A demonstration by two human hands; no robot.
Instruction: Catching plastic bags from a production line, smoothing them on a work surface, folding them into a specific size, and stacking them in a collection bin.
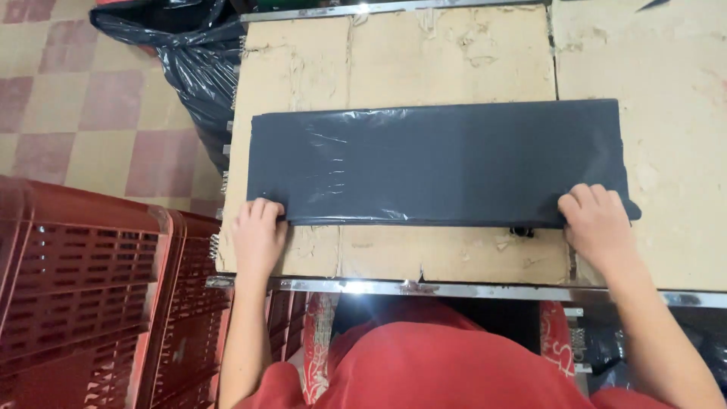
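The work table point(485, 257), covered with worn brown cardboard and edged with a metal strip on its near side, filled most of the view. On it lay a long, flat, dark grey plastic bag point(435, 163), folded into a wide rectangle that stretched from the left part of the table to the right, with its near edge parallel to the table edge. To the left of the table, on the near side, stood stacked red plastic crates point(83, 295) on a floor of pink and beige tiles point(91, 98). At the far left corner of the table a full black rubbish bag point(193, 53) leaned against it. The person wore red clothing point(424, 363) and stood at the near edge. The left hand point(257, 235) rested on the near left corner of the grey bag, fingers bent and pressing down on its edge. The right hand point(598, 223) was on the near right corner, fingers curled over the plastic; whether it pinched or only pressed, I could not tell.
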